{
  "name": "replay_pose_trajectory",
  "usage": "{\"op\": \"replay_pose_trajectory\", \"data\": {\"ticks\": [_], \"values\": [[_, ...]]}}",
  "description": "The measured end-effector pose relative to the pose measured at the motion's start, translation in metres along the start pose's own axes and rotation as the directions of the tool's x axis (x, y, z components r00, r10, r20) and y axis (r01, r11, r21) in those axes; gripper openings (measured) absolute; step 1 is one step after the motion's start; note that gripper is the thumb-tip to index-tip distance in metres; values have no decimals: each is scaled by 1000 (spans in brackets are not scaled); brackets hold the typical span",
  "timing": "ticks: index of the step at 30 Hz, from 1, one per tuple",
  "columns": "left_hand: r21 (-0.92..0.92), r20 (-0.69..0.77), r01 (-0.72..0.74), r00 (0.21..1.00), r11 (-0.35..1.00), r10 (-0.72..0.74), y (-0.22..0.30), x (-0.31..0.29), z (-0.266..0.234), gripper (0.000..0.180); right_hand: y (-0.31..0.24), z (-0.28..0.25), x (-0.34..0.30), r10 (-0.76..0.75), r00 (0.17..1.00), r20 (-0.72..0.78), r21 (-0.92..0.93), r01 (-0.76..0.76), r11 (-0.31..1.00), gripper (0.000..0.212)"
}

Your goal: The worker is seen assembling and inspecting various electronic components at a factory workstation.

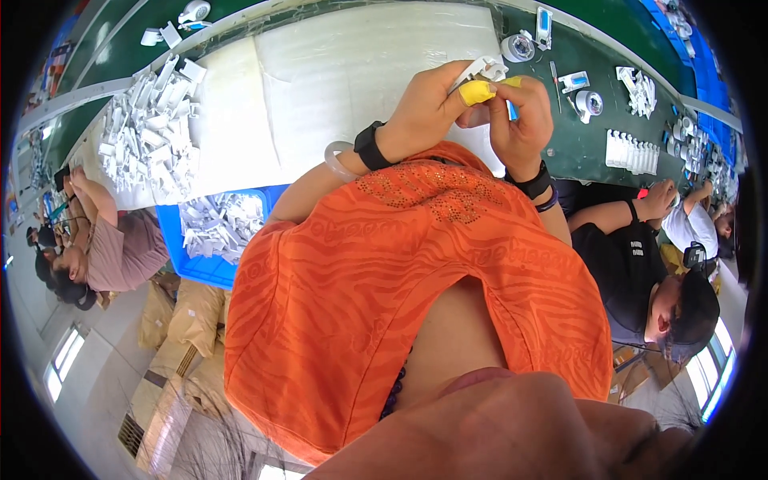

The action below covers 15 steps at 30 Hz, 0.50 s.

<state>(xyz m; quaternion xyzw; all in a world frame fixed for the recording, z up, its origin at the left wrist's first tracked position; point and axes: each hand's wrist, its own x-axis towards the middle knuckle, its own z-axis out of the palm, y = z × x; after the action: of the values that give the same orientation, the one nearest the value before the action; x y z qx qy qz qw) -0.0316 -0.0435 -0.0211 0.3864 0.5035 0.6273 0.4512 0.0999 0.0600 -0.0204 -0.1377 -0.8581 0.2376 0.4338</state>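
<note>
My left hand [426, 110] is closed around a white moulded plastic part [485, 70] with notched edges, held up over the far side of the table. Yellow tape wraps the left thumb. Close against it, my right hand [526, 120] is pinched, with yellow tape on a finger too. A small blue piece [512, 110] shows between the right fingers; the rest of what they grip is hidden. Both hands meet at the fingertips, just above the front edge of the white padded sheet [336, 72].
Loose white plastic parts [156, 136] are heaped at left, above a blue bin [210, 270] of similar parts. On the green table [576, 144] at right lie round white devices [518, 48], a screwdriver [555, 84] and a row of white parts [632, 152]. Co-workers sit on both sides.
</note>
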Motion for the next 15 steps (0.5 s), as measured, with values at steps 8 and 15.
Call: {"op": "replay_pose_trajectory", "data": {"ticks": [8, 15], "values": [[-67, 52, -37, 998, 997, 40, 0, -2, -2, 28, -6, -6, 9, -44, 997, 64, -44, 47, 998, 24], [-21, 173, 128, 977, 992, -123, 28, -1, -8, 31, -5, -7, 4, -97, 994, 43, -91, 100, 991, 27]]}}
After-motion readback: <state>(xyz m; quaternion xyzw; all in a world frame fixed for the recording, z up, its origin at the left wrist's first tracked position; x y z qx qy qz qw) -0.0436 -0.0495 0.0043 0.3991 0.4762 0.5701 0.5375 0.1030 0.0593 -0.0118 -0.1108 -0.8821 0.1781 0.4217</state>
